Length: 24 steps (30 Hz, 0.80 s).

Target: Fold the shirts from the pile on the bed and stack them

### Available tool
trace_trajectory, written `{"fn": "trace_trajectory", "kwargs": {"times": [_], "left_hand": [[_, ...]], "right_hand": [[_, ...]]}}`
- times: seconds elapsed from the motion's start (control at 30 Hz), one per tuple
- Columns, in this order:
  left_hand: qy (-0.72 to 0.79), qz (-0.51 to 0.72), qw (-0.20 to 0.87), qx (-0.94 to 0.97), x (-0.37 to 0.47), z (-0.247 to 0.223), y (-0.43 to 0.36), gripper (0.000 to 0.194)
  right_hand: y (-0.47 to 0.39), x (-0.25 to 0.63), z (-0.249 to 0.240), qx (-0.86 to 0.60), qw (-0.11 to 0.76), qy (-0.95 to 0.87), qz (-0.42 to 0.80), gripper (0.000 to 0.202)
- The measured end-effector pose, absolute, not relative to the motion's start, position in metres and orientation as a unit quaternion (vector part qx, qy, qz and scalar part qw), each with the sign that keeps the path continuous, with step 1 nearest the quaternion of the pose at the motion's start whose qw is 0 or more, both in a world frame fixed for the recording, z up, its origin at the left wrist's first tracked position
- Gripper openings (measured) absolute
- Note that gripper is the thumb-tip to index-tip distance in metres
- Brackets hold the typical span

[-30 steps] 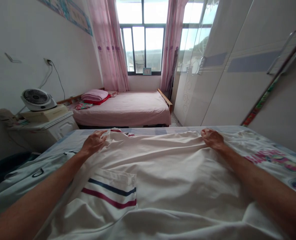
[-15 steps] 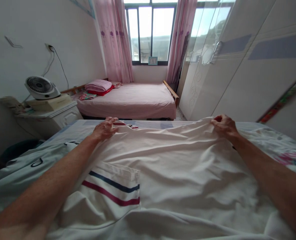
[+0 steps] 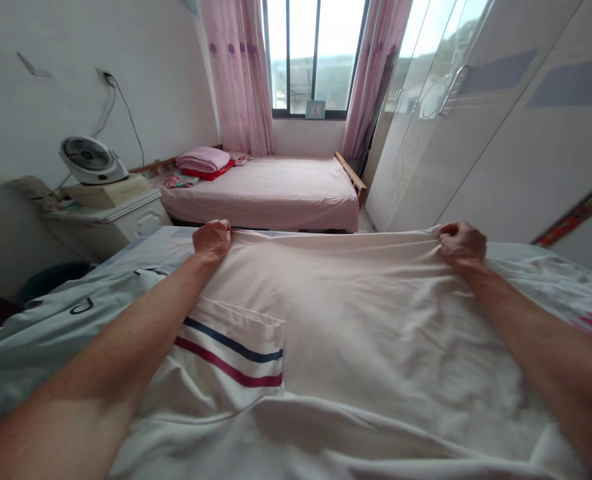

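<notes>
The left hand (image 3: 213,239) and right hand (image 3: 464,243) are bare, forearms (image 3: 143,330) too.

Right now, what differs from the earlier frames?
The left hand has closed on the far edge of the white garment, now drawn taut between the hands; striped trim there has gone from view. The right hand still grips that edge. The fan and pink bed are unmoved.

Creased matt white cloth garment (image 3: 356,320), glossy smooth wardrobe doors (image 3: 496,133), matt plastic fan (image 3: 93,160), wooden bed rail (image 3: 350,175)

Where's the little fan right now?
In the head view, the fan sits at the left, on a box atop the white cabinet.
</notes>
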<state>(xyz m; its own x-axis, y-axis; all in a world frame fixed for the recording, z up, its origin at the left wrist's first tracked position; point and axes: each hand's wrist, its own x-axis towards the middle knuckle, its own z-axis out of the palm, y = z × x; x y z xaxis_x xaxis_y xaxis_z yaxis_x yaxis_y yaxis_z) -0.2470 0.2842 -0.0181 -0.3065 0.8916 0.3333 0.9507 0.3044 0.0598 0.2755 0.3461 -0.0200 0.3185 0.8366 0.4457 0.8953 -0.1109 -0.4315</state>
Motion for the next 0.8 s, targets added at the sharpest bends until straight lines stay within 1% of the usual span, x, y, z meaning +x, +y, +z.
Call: {"fn": "trace_trajectory", "kwargs": {"times": [0.1, 0.2, 0.27, 0.33, 0.4, 0.47, 0.57, 0.63, 0.7, 0.8], "left_hand": [[-0.783, -0.099, 0.116, -0.603, -0.243, -0.019, 0.278, 0.038], [-0.715, -0.115, 0.118, -0.679, -0.239, -0.015, 0.255, 0.043], [-0.627, -0.129, 0.093, -0.763, -0.24, -0.015, 0.231, 0.043], [-0.555, -0.12, 0.047, -0.822, -0.245, -0.021, 0.205, 0.047], [-0.547, -0.086, -0.006, -0.833, -0.257, -0.032, 0.183, 0.053], [-0.575, -0.07, -0.048, -0.814, -0.269, -0.039, 0.166, 0.059], [-0.603, -0.116, -0.075, -0.786, -0.275, -0.036, 0.141, 0.061], [-0.596, -0.145, -0.091, -0.785, -0.267, -0.027, 0.116, 0.058], [-0.574, -0.145, -0.12, -0.797, -0.253, -0.018, 0.084, 0.053], [-0.576, -0.141, -0.134, -0.794, -0.233, -0.012, 0.034, 0.043]], "right_hand": [[0.34, 0.259, -0.022, -0.723, 0.302, -0.619, -0.046, 0.04], [0.311, 0.231, -0.022, -0.624, 0.269, -0.732, -0.052, 0.042], [0.276, 0.211, -0.024, -0.522, 0.24, -0.818, -0.014, 0.04], [0.234, 0.195, -0.028, -0.442, 0.193, -0.875, 0.049, 0.037], [0.192, 0.19, -0.031, -0.403, 0.143, -0.899, 0.097, 0.033], [0.157, 0.196, -0.031, -0.406, 0.125, -0.896, 0.129, 0.029], [0.121, 0.22, -0.022, -0.431, 0.111, -0.881, 0.159, 0.03], [0.105, 0.239, -0.015, -0.442, 0.087, -0.878, 0.163, 0.032], [0.091, 0.258, -0.011, -0.45, 0.065, -0.876, 0.164, 0.033], [0.07, 0.284, -0.013, -0.467, 0.065, -0.867, 0.163, 0.033]]}}
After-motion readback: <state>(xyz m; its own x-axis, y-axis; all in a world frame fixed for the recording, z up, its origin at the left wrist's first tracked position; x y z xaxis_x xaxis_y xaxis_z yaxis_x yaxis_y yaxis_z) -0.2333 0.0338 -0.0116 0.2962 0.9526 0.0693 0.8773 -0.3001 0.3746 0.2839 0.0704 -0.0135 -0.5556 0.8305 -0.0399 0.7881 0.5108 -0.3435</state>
